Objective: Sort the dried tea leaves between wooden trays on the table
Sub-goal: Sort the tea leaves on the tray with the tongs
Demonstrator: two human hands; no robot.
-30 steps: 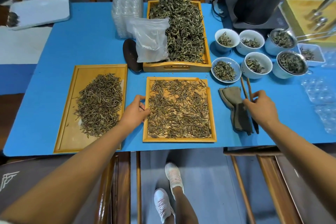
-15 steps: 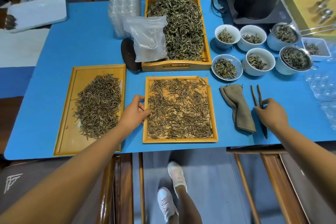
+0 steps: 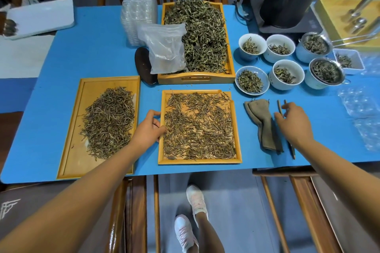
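Left hand (image 3: 148,129): gripped the left rim of the middle tray (image 3: 199,161), thumb on the frame, fingers curled at the leaves' edge.
Right hand (image 3: 296,124): fingers loosely spread over the dark tongs (image 3: 279,107); grip on them — cannot tell.
Tea leaves (image 3: 198,127): spread thin across the middle tray.
Left tray (image 3: 71,139): at 9 o'clock of the middle tray, with a heaped pile.
Back tray (image 3: 197,78): at 12 o'clock, piled high.
Cloth (image 3: 262,121): at 3 o'clock, between middle tray and tongs.

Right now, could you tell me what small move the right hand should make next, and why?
Probably close the right hand on the tongs and lift them: its fingers are on them without a grip, while the left hand steadies the middle tray of loose leaves.
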